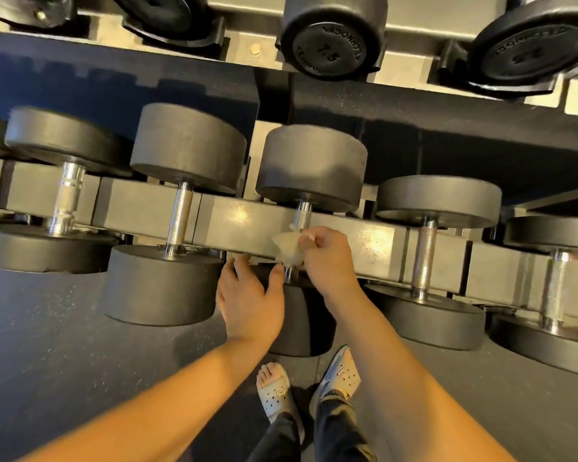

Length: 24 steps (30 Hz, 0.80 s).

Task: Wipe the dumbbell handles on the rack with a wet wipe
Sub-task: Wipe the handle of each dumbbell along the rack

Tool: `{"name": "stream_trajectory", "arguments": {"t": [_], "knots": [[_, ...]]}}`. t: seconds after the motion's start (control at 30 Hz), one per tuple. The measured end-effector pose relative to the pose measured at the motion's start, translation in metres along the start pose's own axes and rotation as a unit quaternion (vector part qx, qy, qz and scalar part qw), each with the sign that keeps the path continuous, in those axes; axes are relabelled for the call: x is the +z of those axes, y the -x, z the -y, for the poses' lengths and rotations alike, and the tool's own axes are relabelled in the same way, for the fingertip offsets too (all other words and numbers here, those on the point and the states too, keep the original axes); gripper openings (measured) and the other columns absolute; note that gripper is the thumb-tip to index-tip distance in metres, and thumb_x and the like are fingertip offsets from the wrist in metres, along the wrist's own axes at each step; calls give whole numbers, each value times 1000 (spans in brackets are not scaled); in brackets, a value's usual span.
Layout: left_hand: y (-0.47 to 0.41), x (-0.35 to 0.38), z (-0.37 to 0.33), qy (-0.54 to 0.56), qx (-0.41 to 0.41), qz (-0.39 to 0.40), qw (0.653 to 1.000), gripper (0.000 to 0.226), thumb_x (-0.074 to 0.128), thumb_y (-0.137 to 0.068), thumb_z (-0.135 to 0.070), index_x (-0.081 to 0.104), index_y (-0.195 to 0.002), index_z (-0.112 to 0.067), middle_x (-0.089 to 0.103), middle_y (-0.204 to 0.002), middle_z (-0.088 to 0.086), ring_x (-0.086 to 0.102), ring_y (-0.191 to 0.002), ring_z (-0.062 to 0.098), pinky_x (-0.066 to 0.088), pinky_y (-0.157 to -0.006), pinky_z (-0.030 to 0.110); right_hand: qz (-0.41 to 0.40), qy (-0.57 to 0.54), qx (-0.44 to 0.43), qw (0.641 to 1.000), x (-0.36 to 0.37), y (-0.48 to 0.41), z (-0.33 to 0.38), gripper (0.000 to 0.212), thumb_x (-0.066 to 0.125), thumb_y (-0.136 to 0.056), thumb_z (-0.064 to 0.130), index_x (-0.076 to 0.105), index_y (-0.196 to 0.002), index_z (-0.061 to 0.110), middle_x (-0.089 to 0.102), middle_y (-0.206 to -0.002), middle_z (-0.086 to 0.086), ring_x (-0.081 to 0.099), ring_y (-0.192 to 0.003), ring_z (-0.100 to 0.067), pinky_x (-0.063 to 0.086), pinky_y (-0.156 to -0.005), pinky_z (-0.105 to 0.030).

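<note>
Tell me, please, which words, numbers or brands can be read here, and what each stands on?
"7.5": upside down, on the middle upper dumbbell's end cap.
"TECHNOGYM": upside down, ringing that same end cap.
Right upper dumbbell's end cap: similar ring lettering and a number, too blurred to read.
Slippers: small marks, too small to read.

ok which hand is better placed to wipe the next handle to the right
Right. The right hand pinches the wet wipe at the middle dumbbell handle, and the next handle lies on its side. The left hand holds nothing, resting on the near head.
</note>
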<state>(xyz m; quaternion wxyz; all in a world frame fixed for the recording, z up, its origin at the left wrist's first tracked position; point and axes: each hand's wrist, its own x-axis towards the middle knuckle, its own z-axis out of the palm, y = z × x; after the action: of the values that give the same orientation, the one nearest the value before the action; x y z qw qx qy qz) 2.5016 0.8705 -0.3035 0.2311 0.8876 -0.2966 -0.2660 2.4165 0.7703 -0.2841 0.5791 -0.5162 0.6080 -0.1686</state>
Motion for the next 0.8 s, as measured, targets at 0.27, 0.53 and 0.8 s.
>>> {"name": "stream_trajectory", "arguments": {"t": [0.27, 0.53, 0.8], "knots": [[-59, -19, -42, 122, 62, 104, 985, 16, 55, -103, -20, 68, -95, -23, 70, -85, -6, 64, -75, -1, 50, -66, 12, 120, -121, 85, 982, -1, -14, 32, 45, 39, -107, 48, 73, -103, 19, 78, -101, -6, 73, -100, -21, 55, -97, -41], [-108, 16, -51, 299, -152, 82, 938, 20, 64, -92, -4, 72, -81, -18, 74, -87, 5, 72, -92, 25, 60, -81, 37, -169, 264, -323, 893, -54, -64, 79, 34, 41, -107, 26, 65, -87, 13, 64, -77, 0, 62, -70, -16, 54, -72, -40], [-118, 44, -77, 303, -183, 155, 922, 25, 50, -96, -8, 65, -76, -8, 65, -73, 13, 64, -72, 26, 54, -64, 34, -138, 396, -413, 808, -18, -123, 75, 35, 47, -101, 36, 66, -125, 18, 69, -114, 0, 61, -107, -17, 42, -98, -30]]}}
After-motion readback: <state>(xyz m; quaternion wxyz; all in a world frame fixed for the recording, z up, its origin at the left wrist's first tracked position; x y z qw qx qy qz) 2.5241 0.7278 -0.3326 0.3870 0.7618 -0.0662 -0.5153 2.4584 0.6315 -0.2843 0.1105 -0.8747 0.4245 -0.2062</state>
